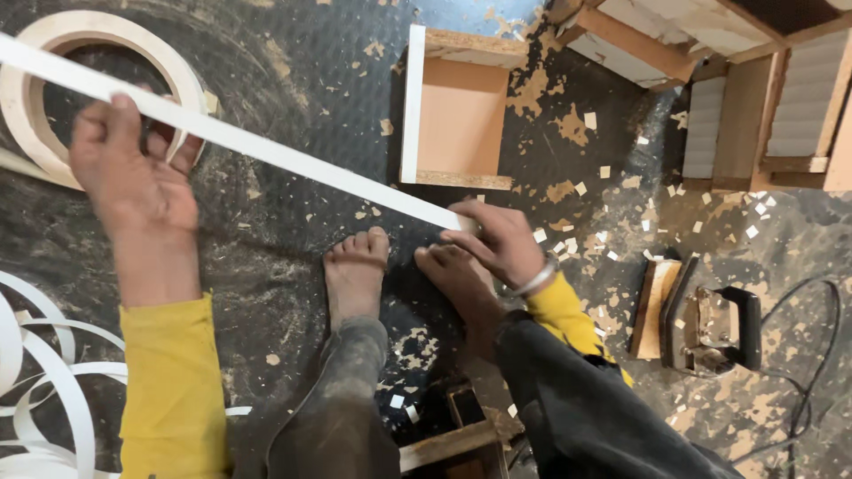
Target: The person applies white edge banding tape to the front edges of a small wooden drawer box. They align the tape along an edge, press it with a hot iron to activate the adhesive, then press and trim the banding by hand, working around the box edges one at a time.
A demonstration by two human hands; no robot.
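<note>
Strip [266,146] stretched taut: left hand [133,182] grips it by the roll [27,98], right hand [499,241] pinches its end

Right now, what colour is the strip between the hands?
White strip, plain, no pattern; the head view shows it.

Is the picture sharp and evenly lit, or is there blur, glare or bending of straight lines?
In the head view, the white strip between the left hand and right hand looks slightly soft; light is even, with a faint sheen on the dark floor at top; the wide lens tilts the wooden box and the frames at the edges.
</note>
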